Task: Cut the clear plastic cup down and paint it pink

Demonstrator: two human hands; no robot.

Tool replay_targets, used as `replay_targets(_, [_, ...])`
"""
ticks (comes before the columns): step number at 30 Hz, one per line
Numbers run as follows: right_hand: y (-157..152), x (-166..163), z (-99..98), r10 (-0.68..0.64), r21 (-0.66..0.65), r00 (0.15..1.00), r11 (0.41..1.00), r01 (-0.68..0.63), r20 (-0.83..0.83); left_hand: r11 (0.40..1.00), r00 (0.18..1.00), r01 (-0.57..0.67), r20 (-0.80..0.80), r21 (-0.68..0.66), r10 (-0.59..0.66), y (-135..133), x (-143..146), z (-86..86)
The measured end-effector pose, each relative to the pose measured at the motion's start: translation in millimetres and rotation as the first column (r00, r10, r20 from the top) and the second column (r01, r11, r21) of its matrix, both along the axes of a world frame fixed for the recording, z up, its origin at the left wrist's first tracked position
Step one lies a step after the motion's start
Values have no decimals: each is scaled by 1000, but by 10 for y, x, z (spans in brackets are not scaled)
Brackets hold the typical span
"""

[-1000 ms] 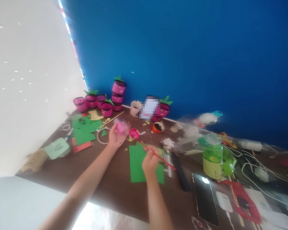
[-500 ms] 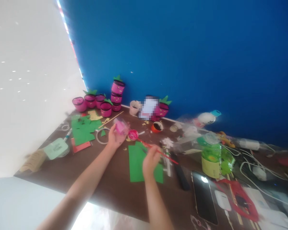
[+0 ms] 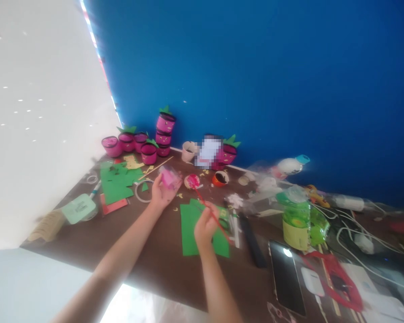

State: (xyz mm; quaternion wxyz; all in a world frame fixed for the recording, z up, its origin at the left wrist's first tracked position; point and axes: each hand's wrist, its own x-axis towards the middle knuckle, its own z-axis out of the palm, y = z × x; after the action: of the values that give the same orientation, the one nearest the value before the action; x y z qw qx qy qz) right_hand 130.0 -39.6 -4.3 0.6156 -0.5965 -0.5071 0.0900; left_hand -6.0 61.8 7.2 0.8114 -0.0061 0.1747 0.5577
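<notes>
My left hand (image 3: 161, 194) is curled around a small pink-painted cup (image 3: 170, 177), held just above the brown table (image 3: 148, 251). My right hand (image 3: 204, 226) pinches a thin red paintbrush (image 3: 211, 214). The brush tip reaches into a small pot of pink paint (image 3: 191, 181) standing just right of the cup. A green paper sheet (image 3: 191, 229) lies under my right hand.
Several finished pink cups with green leaves (image 3: 148, 141) stand by the blue wall. Green paper scraps (image 3: 116, 181), a tape ring (image 3: 142, 190), an orange pot (image 3: 220, 178), a green bottle (image 3: 298, 222), a phone (image 3: 286, 278), red scissors (image 3: 340, 280) and cables (image 3: 363, 233) crowd the table.
The paint pot has shifted a little to the right and farther back. My right hand moved left and swung the brush steeper, its tip staying at the pot. My left hand kept still.
</notes>
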Motion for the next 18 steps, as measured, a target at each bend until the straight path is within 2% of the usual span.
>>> replay_targets(6, [15, 89, 48, 26, 29, 957, 999, -36, 290, 1000, 1000, -2, -1, 11, 2, -1, -12, -5])
replay_targets(9, [20, 117, 43, 33, 3, 922, 999, -37, 386, 1000, 1000, -7, -2, 21, 7, -1, -16, -7])
replay_targets(12, [14, 123, 23, -27, -4, 943, 1000, 30, 331, 1000, 1000, -16, -9, 15, 16, -1, -16, -1])
replay_targets(18, [4, 82, 151, -195, 66, 981, 979, 194, 14, 1000, 1000, -29, -2, -12, 29, 9, -22, -16])
